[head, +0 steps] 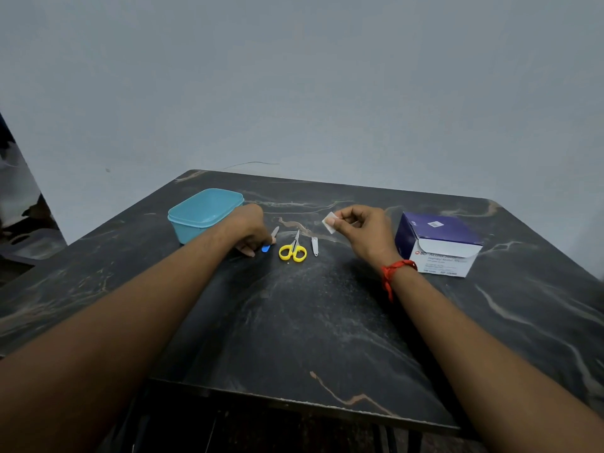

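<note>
So the left hand (251, 230) has its grip curled down on the nail file (275, 231), fingers bunched around the middle of it, so only the blue handle end and the metal tip poke out on either side. I can't really tell from this angle if the file is lifted yet or lying flat on the worktop (327, 322); it looks pinned low, maybe just touching. The right hand (362, 230) has its grip pinched on a small white swab (330, 222), held up off the surface between thumb and fingertips, with the pad sticking out to the left.

The bit that matters for the next move, I'd guess: the file's long axis runs from the blue end nearest the person up and slightly right to the metal tip, and that tip points roughly toward the swab. The swab sits right of and a bit beyond the tip, with the yellow scissors (293, 250) and the nail clipper (314, 246) lying on the worktop between the two hands. The right hand is clearly the nearer one to bring the swab across to the blade.

Further out, there's a teal container (204, 212) just behind the left wrist and a swab box (438, 243) well off to the right.
</note>
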